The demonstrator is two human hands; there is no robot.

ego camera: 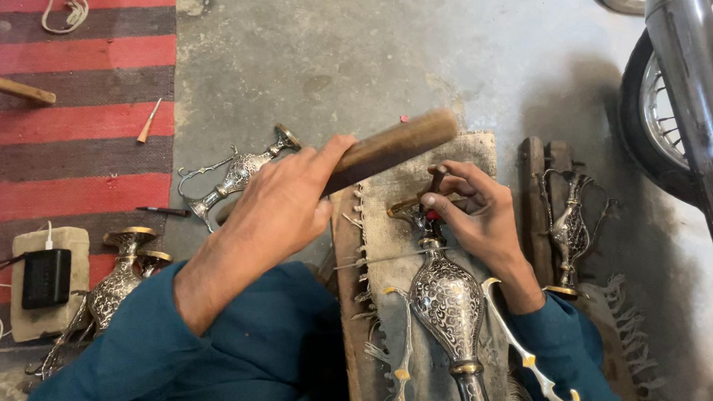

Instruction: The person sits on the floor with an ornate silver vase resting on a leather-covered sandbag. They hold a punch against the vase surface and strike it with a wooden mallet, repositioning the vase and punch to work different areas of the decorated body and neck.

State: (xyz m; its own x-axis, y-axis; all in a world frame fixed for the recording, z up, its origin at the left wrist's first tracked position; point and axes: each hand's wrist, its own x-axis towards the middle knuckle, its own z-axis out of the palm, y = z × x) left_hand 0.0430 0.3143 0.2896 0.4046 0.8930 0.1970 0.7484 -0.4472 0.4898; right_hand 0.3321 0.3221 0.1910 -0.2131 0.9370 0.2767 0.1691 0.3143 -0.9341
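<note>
Your left hand [280, 208] clenches the wooden mallet [390, 148] above the engraved vase [447, 297]; your right hand [475, 210] pinches what looks like a chisel [433, 190] at its neck. Strike squarely next.

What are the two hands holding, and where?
Left hand grips a brown wooden mallet by its near end; right hand pinches a small dark metal punch.

Head-worn view, steeply down, close over the workbench [420, 165]

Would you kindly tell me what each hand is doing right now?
Left hand: closed around a wooden mallet handle.
Right hand: closed, pinching a small tool against the engraved metal vase.
</note>
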